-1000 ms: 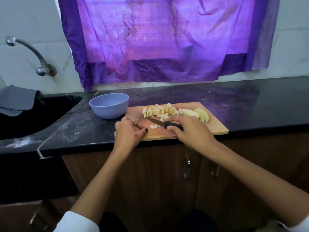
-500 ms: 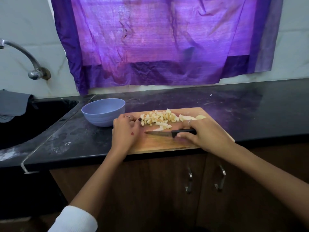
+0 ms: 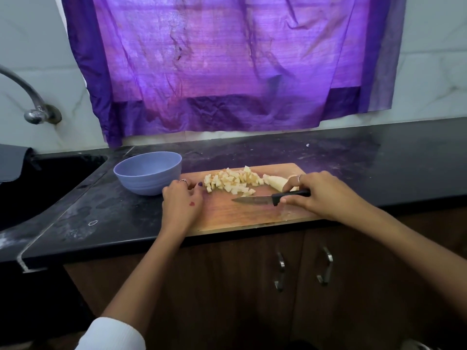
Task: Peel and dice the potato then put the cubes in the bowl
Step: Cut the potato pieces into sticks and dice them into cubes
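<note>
A wooden cutting board lies on the black counter. On its far half sits a heap of pale potato cubes, with an uncut peeled potato slice just to their right. My right hand grips the black handle of a knife, whose blade lies flat on the board pointing left, in front of the cubes. My left hand rests on the board's left end with fingers curled, holding nothing that I can see. A lilac bowl stands just left of the board and looks empty.
A dark sink with a metal tap lies at the far left, a grey cloth on its edge. A purple curtain hangs on the wall behind. Cabinet doors with metal handles are under the counter.
My right hand has drawn the knife back to the right and towards me, away from the cubes. My left hand has shifted left to the board's end. The view has tilted up.
</note>
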Demonstrator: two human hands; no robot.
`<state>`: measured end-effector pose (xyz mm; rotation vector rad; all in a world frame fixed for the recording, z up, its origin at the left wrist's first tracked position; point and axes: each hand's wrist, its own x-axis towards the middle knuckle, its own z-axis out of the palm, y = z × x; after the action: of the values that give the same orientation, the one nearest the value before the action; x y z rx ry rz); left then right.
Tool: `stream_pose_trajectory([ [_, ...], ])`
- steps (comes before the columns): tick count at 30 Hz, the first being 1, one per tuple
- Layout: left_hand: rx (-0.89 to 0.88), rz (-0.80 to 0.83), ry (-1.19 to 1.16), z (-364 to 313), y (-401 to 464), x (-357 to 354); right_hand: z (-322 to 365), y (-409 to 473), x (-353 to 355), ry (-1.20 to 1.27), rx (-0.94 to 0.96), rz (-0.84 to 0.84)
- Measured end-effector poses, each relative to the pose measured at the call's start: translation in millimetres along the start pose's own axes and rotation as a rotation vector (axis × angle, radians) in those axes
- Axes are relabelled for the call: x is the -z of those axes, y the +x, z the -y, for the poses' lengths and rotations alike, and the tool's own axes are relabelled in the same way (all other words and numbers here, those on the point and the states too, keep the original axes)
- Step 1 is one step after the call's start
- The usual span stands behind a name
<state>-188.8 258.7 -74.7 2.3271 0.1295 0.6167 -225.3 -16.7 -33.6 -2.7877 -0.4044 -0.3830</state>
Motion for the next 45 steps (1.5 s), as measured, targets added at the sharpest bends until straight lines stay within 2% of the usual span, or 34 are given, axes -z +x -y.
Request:
stream_pose_trajectory([
  [3,-0.045,-0.039,0.019,-5,-6,3,-2,7,1,0.003,-0.019,-0.054],
  [4,-0.073,-0.068,0.023,-8,-9,5,-2,10,2,0.105,-0.026,-0.101],
  [8,-0.192,-0.110,0.116,-24,-17,6,-3,16,0,0.778,-0.129,-0.282],
  [11,-0.279,0.034,0.095,-51,-19,-3,-11,15,-10,1.088,-0.222,-0.387],
  [14,-0.331,0.236,0.110,-85,-21,-20,-18,16,-22,1.239,-0.279,-0.462],
  [19,-0.434,0.390,0.269,-110,-18,-53,-25,20,-29,1.287,-0.276,-0.508],
  [23,-0.476,0.418,0.360,-113,-14,-64,-28,22,-33,1.286,-0.274,-0.501],
  [30,-0.486,0.456,0.300,-115,-3,-69,-32,25,-37,1.255,-0.247,-0.524],
  [35,-0.397,0.517,0.231,-115,3,-65,-35,25,-40,1.226,-0.218,-0.520],
  [42,-0.403,0.599,0.281,-124,4,-60,-35,24,-41,1.205,-0.191,-0.537],
  [45,-0.474,0.550,0.343,-131,1,-62,-34,23,-41,1.204,-0.185,-0.536],
])
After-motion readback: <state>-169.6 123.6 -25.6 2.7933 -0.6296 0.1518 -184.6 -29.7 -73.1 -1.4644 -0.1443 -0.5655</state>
